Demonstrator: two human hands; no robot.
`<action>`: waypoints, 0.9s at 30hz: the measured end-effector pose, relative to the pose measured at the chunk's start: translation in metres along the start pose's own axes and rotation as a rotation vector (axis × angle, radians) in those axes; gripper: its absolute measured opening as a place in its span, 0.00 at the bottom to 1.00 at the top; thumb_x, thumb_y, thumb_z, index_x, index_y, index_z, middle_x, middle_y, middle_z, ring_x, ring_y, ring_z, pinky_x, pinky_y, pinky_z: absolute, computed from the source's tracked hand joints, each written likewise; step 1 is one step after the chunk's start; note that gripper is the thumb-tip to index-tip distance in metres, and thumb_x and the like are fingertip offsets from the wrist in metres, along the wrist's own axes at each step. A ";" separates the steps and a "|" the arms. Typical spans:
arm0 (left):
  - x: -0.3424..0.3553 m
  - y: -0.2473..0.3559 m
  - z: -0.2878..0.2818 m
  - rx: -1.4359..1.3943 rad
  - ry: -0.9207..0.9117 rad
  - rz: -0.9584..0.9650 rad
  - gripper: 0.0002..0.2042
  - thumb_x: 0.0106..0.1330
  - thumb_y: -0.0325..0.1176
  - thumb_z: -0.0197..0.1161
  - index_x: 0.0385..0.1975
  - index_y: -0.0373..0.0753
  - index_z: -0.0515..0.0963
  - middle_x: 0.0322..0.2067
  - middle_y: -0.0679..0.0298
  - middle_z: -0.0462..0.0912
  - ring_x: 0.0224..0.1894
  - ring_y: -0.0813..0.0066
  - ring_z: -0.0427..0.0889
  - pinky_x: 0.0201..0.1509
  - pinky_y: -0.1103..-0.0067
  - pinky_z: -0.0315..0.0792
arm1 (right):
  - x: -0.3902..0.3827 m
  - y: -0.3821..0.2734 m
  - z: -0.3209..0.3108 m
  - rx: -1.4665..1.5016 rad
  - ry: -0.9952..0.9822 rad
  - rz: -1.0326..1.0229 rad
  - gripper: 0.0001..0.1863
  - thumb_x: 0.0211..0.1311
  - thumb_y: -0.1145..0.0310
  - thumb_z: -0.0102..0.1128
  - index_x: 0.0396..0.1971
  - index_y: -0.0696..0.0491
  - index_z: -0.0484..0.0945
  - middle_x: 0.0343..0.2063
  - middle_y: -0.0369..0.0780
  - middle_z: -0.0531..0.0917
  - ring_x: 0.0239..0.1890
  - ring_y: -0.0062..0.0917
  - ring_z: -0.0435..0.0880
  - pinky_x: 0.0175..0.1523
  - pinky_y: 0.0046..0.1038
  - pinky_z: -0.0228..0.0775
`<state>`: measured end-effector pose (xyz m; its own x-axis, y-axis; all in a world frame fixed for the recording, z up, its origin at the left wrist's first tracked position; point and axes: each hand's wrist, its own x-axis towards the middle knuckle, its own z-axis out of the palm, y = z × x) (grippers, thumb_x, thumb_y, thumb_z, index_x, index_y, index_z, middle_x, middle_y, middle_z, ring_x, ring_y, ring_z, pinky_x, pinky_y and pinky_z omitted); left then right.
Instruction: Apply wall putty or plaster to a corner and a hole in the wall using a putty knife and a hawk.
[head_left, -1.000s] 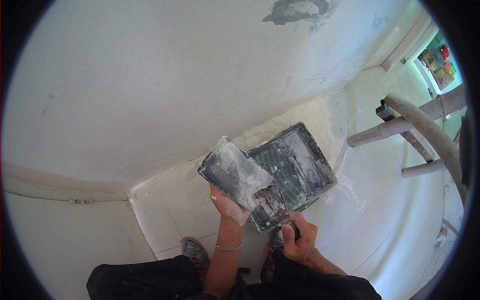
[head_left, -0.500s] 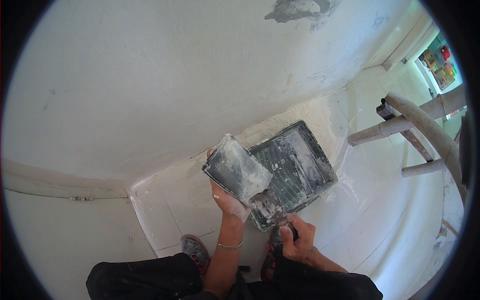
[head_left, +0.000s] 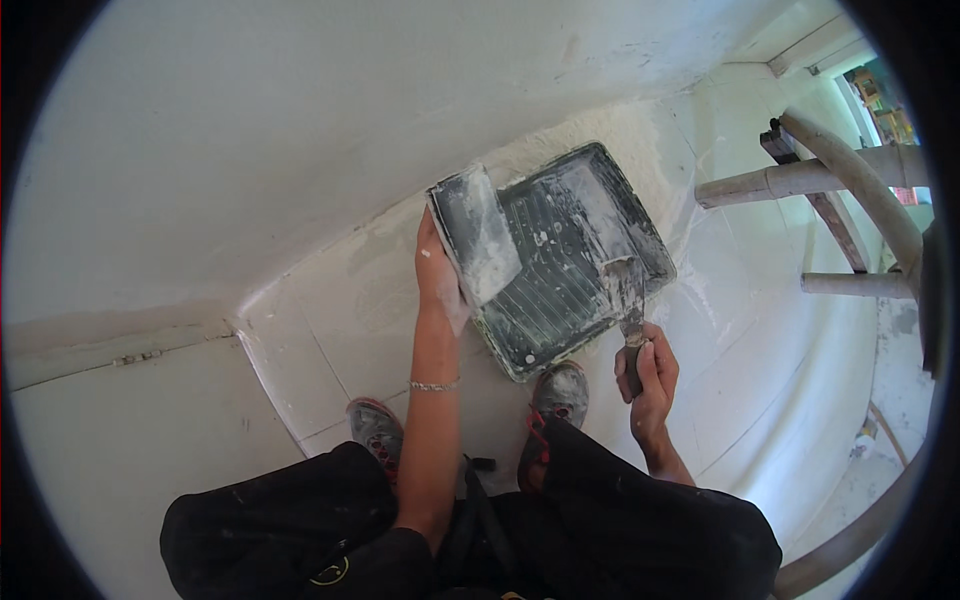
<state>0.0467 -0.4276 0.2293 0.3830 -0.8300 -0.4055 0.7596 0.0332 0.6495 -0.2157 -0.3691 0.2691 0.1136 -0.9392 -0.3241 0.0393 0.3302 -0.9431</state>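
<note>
My left hand (head_left: 440, 280), dusted white, grips a dark rectangular putty board (head_left: 458, 222) from its left side and underneath, most of the fingers hidden. White putty is smeared over the board's right part. Just below it lies a black paint tray (head_left: 535, 315) with a ribbed slope, its deeper end at the far right coated in white putty. In my right hand (head_left: 655, 378) is a putty knife (head_left: 630, 298), fingers closed around its dark handle. The knife's putty-covered blade is over the tray's right side; whether it touches the tray I cannot tell.
White powder (head_left: 640, 135) lies on the tiled floor (head_left: 740, 400) between the tray and the pale wall (head_left: 300, 130). Bamboo-like poles (head_left: 790, 180) stand at the right. My shoes (head_left: 565, 390) are close to the tray's near edge.
My right hand has carried the putty knife right, from the board's lower edge to over the tray. The board has turned and now shows less putty. The view has tilted downward.
</note>
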 end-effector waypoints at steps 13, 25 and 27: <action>0.025 -0.108 -0.046 -0.087 -0.014 -0.377 0.18 0.75 0.43 0.42 0.55 0.42 0.72 0.42 0.64 0.82 0.41 0.72 0.83 0.46 0.74 0.78 | -0.023 0.072 -0.021 -1.273 -0.149 -0.327 0.30 0.50 0.80 0.59 0.53 0.37 0.78 0.35 0.40 0.74 0.26 0.32 0.79 0.28 0.34 0.74; 0.029 -0.117 -0.044 -0.028 -0.036 -0.251 0.16 0.75 0.41 0.44 0.53 0.41 0.74 0.42 0.65 0.82 0.40 0.75 0.82 0.44 0.78 0.77 | -0.066 0.039 -0.064 -1.354 -0.315 -0.116 0.32 0.48 0.83 0.58 0.54 0.36 0.76 0.33 0.41 0.77 0.29 0.36 0.82 0.27 0.35 0.73; 0.029 -0.116 -0.043 -0.041 -0.012 -0.263 0.16 0.74 0.40 0.44 0.52 0.41 0.74 0.42 0.64 0.82 0.39 0.74 0.83 0.44 0.77 0.77 | -0.067 0.035 -0.076 -1.126 -0.271 -0.297 0.24 0.57 0.77 0.59 0.55 0.45 0.75 0.28 0.39 0.78 0.21 0.27 0.78 0.23 0.27 0.68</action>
<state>-0.0079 -0.4319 0.1146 0.1636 -0.8194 -0.5494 0.8528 -0.1625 0.4963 -0.2973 -0.3016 0.2524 0.4583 -0.8695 -0.1842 -0.7774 -0.2916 -0.5574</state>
